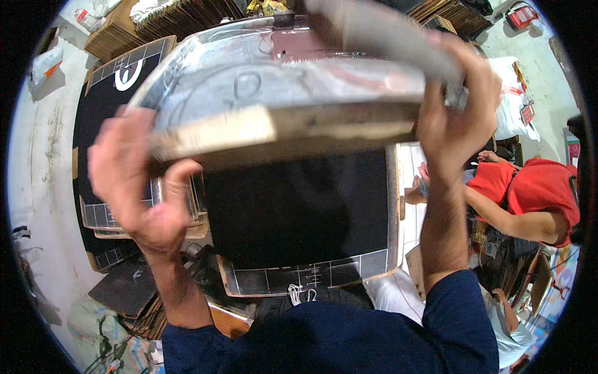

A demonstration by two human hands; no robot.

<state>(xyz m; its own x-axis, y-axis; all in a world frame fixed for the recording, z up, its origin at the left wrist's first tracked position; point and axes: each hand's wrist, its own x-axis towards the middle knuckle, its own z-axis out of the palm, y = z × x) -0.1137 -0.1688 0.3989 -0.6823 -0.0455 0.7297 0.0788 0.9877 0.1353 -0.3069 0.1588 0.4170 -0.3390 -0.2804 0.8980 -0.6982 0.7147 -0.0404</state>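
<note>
A silk-screen frame (342,118) is tilted up in front of me, its near wooden edge raised over a board. My left hand (140,181) grips its near left corner, thumb on the near side. My right hand (458,118) is closed at the near right corner and also holds a blurred grey bar, seemingly a squeegee (386,40), slanting over the mesh. Dark reddish ink (305,45) lies toward the far side of the screen. Below is black fabric (299,212) on a board (311,277) with white ruled lines along its near edge.
Another black panel (93,143) with a white mark lies at the left. Stacked brown boards (180,19) stand at the back. On the right is a person in red (529,193), arm reaching toward the board's side. White sacks (514,100) sit beyond, and a second person's sleeve (511,336) shows lower right.
</note>
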